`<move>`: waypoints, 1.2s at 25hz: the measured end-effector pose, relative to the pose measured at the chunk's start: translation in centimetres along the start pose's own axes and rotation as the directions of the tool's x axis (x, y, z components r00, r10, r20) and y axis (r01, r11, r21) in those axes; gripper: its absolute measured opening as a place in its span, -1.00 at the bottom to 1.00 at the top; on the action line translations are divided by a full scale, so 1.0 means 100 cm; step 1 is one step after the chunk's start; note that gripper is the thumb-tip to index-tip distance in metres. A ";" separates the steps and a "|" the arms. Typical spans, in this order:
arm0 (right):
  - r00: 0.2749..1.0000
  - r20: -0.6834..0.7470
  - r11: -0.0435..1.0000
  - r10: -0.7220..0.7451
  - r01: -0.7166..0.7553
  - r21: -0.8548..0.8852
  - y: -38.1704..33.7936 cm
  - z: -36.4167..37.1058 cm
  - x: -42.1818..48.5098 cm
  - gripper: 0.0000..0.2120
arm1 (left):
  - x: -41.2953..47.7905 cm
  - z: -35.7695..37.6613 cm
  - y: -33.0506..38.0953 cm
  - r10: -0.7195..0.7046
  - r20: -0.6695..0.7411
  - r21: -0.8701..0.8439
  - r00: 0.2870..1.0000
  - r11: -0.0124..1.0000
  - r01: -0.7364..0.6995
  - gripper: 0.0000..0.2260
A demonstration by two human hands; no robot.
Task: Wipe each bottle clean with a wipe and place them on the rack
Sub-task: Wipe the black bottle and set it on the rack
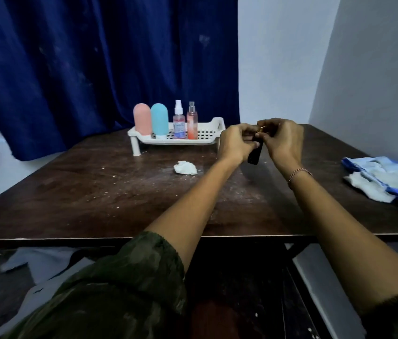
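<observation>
A white perforated rack stands at the back of the dark wooden table. On it stand a pink bottle, a blue bottle, a clear spray bottle and a pink-orange spray bottle. Just right of the rack, above the table, my left hand and my right hand together hold a small black bottle with a gold top. The fingers hide most of its upper part. A crumpled white wipe lies on the table in front of the rack.
A blue wipe pack with white wipes lies at the table's right edge. A dark blue curtain hangs behind the table and a white wall runs along the right. The tabletop is dusty with white specks.
</observation>
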State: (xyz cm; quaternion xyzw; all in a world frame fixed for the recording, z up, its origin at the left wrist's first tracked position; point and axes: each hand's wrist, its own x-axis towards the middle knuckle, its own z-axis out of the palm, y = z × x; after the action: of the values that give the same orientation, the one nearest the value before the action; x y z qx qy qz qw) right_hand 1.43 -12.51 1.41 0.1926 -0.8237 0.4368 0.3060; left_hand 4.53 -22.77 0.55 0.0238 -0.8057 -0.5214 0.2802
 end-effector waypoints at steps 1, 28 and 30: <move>1.000 0.009 0.999 -0.001 0.001 0.046 -0.006 0.007 0.000 -0.78 | 0.001 -0.011 -0.001 0.019 -0.017 0.017 1.000 1.000 -0.019 -0.69; 0.847 0.527 0.964 -0.063 -0.085 0.253 -0.054 0.112 -0.008 -0.73 | 0.027 -0.151 -0.089 0.013 -0.155 0.270 0.988 0.963 0.030 -0.63; 0.758 0.635 0.986 -0.148 0.060 0.158 -0.056 0.114 -0.013 -0.77 | 0.027 -0.154 -0.091 -0.003 -0.168 0.249 0.986 0.967 0.046 -0.67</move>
State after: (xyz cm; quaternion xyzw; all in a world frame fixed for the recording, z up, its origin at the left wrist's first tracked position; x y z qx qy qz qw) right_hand 1.83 -24.99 -0.99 0.3954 -0.8369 0.3781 0.0157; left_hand 7.29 -40.53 -1.46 0.1125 -0.8390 -0.4142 0.3345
